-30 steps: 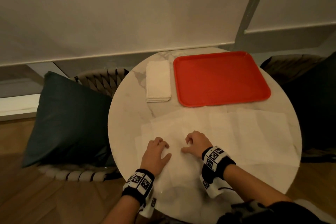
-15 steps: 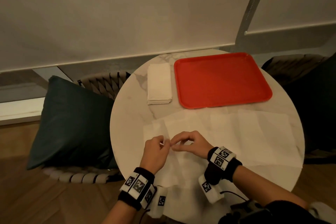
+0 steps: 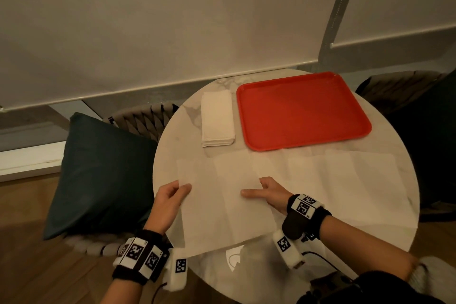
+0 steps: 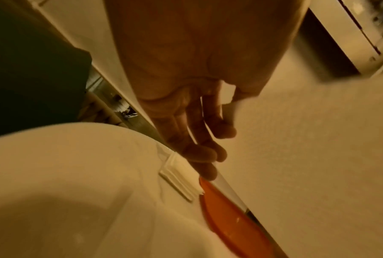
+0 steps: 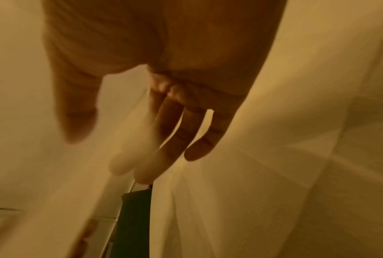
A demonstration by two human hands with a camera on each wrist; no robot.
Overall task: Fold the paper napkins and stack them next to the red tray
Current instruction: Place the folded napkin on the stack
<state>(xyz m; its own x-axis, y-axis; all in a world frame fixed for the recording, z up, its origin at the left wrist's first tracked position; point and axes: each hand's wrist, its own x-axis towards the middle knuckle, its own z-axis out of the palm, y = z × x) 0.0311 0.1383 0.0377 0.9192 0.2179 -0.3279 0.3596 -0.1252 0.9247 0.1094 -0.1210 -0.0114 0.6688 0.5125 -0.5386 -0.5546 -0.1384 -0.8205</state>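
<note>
A white unfolded paper napkin is held flat just above the round marble table, near its front edge. My left hand pinches its left edge, thumb on top. My right hand pinches the right edge the same way. In the left wrist view the fingers lie under the sheet. In the right wrist view the paper veils my fingers. A stack of folded napkins lies just left of the red tray.
More unfolded napkins lie overlapped on the table in front of the tray, to the right of my hands. A dark teal cushion on a woven chair stands at the left, and another chair at the back right.
My hands were close together, fingers working at the top napkin's middle. They have moved apart to its left and right edges and now hold the sheet spread between them.
</note>
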